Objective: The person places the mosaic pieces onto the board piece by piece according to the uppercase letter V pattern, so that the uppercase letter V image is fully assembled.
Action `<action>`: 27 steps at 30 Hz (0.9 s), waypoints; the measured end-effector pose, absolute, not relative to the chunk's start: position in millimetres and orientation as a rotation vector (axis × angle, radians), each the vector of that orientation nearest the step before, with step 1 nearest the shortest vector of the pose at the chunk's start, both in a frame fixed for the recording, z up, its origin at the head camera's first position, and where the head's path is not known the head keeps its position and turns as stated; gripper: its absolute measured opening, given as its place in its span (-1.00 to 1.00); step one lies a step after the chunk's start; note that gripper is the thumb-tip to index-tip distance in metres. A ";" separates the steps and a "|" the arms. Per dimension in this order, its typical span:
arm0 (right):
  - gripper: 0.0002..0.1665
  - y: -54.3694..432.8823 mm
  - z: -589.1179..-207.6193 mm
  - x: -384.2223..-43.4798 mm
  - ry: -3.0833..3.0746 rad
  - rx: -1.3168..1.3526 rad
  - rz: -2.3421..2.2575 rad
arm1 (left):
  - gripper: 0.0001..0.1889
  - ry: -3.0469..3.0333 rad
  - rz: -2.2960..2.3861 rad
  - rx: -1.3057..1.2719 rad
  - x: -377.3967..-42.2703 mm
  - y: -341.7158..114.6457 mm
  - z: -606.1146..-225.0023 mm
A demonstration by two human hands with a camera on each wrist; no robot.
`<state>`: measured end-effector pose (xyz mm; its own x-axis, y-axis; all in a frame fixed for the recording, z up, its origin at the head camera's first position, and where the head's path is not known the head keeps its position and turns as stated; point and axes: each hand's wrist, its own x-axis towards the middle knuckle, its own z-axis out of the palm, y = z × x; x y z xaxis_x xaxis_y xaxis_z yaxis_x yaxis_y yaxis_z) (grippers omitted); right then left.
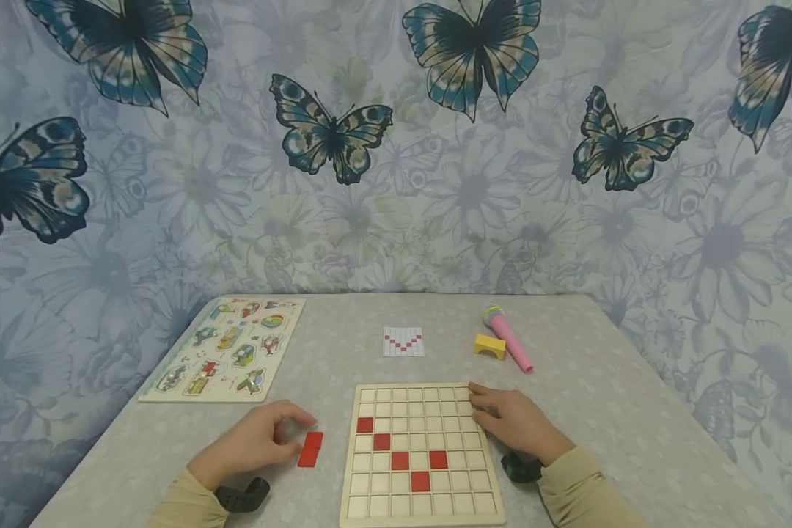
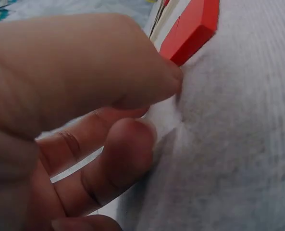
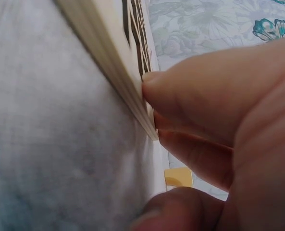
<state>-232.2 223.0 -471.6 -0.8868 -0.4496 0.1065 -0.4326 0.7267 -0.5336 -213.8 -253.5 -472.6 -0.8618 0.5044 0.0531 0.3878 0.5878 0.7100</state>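
My left hand (image 1: pixel 254 438), fingers loosely bent, is beside two red square tiles (image 1: pixel 310 449) lying end to end on the table. In the left wrist view its thumb tip is right at the edge of a red tile (image 2: pixel 192 31), with a gap between thumb and fingers. A pale wooden grid board (image 1: pixel 363 506) lies in front of me, with several red tiles (image 1: pixel 400 460) in its squares forming a slanting line down and one step back up. My right hand (image 1: pixel 518 425) rests at its far right corner, thumb against the board's side edge (image 3: pixel 106 57).
Beyond the board lies a small card (image 1: pixel 404 342) with a V of red squares on a grid. A picture puzzle board (image 1: pixel 224 348) is at the far left. On the right are a yellow arch block (image 1: pixel 490 346) and a pink toy microphone (image 1: pixel 511 341). A butterfly-patterned wall stands behind the table.
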 end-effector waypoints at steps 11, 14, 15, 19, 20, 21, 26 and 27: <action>-0.52 222.3 -469.6 -231.0 2.871 -0.723 -0.921 | -0.69 2.688 1.143 0.837 -211.9 -246.4 -472.4; -0.52 222.9 -470.0 -231.6 2.875 -0.714 -0.919 | -0.72 2.692 1.147 0.830 -211.6 -245.0 -472.7; -0.52 222.9 -470.1 -231.8 2.876 -0.714 -0.919 | -0.73 2.695 1.147 0.823 -211.6 -244.8 -472.6; -0.52 222.5 -470.1 -232.4 2.870 -0.709 -0.930 | -0.76 2.712 1.130 0.801 -212.4 -244.9 -472.7; -0.52 222.3 -470.1 -232.5 2.867 -0.707 -0.931 | -0.77 2.713 1.127 0.793 -212.7 -244.9 -472.8; -0.52 222.1 -470.3 -232.5 2.867 -0.708 -0.931 | -0.77 2.714 1.123 0.785 -212.8 -244.9 -472.8; -0.53 221.5 -471.2 -231.8 2.861 -0.708 -0.933 | -0.81 2.725 1.113 0.754 -212.5 -245.1 -473.1; -0.53 221.5 -471.5 -231.6 2.858 -0.708 -0.936 | -0.82 2.731 1.110 0.750 -212.2 -245.2 -473.2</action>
<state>-231.6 221.5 -471.5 -0.8938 -0.4392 0.0910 -0.4080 0.7117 -0.5719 -212.2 -245.2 -473.2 -0.8736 0.4782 0.0898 0.4053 0.6130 0.6782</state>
